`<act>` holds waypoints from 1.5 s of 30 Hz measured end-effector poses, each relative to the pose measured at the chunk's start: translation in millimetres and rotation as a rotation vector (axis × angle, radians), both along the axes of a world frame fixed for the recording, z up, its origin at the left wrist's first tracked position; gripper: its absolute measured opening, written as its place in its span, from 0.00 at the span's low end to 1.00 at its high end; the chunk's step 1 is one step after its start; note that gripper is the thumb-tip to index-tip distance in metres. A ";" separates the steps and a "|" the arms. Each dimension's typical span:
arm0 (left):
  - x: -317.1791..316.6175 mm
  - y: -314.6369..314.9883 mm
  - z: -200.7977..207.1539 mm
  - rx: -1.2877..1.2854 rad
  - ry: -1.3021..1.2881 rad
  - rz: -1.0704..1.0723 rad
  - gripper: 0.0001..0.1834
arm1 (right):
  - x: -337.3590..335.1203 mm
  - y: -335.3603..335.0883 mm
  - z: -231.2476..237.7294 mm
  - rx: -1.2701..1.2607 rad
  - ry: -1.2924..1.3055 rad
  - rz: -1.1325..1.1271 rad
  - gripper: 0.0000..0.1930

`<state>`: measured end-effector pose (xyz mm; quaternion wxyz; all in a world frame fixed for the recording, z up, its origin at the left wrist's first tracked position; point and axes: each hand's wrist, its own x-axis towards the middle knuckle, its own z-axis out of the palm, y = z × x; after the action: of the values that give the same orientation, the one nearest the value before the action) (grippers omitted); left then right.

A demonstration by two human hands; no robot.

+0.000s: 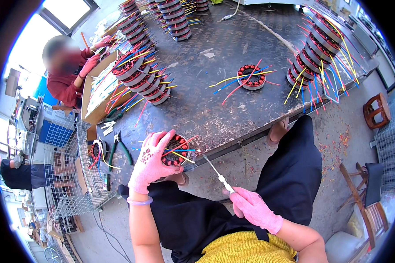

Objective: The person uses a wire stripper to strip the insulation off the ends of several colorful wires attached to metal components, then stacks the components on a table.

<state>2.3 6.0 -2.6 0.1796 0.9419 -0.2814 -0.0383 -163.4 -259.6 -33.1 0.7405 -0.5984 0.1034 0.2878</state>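
My left hand (148,163), in a pink glove, grips a ring-shaped motor stator (176,143) at the near edge of the table. Red windings line the ring, and red, blue and yellow wires stick out to its right. My right hand (255,209), also gloved in pink, is closed around a thin metal rod tool with a white collar (223,179). Its tip points up-left at the wire ends, where a small orange glow shows. I cannot make out the tool's exact kind. Left of the stator lie green-handled pliers (114,153).
A single stator (251,78) lies mid-table. Stator stacks stand at right (314,52) and left (140,79), wires jutting out. A co-worker (68,72) reaches over a cardboard box (92,98). A wire basket (81,175) stands left; a wooden stool (376,111) right.
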 end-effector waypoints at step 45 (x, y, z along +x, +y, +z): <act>-0.8 2.6 1.4 0.042 -0.034 -0.055 0.54 | -7.6 -3.8 -11.6 0.172 0.108 -0.149 0.19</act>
<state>1.5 8.6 -1.2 0.1537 0.9378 -0.3095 -0.0333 -171.1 -263.4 -44.6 0.8019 -0.5068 0.1623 0.2717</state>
